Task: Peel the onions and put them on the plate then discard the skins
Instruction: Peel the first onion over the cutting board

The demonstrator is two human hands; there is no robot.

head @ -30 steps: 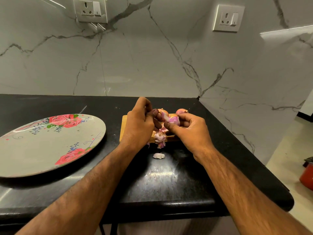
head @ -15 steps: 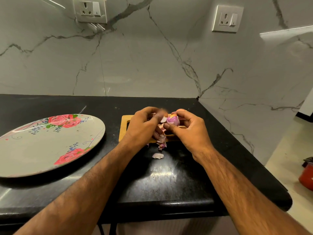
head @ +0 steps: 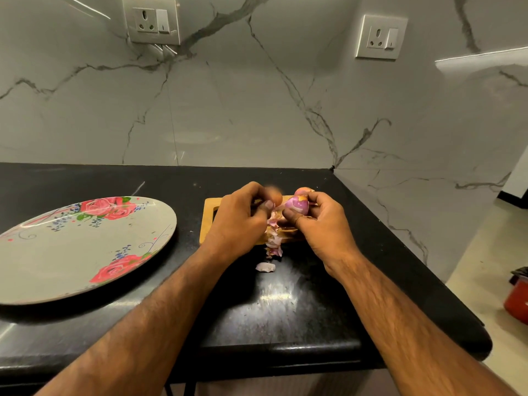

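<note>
We hold the onion (head: 297,205) in our right hand (head: 323,230), thumb underneath and fingers curled over the top, above the far right part of the cutting board (head: 210,221). Most of its purple flesh is bare; a patch of orange skin clings to the side turned toward the fingers. It is too round here for us to tell which way its long axis runs.

Our left hand (head: 243,221) sits just beside it, fingers curled, thumb and forefinger pinching a pale flap of skin (head: 275,207) at the onion's left side. The fingertips are blurred, so we judge this grip rather than see it plainly.

Below the hands, peeled skins (head: 273,238) trail off the board's near edge, with one loose piece (head: 265,267) on the worktop (head: 285,310). A second onion (head: 303,191) shows behind.

The plate (head: 71,252) lies well apart at the worktop's left end, beyond our left hand, so the onion would have to cross leftward or change hands.
</note>
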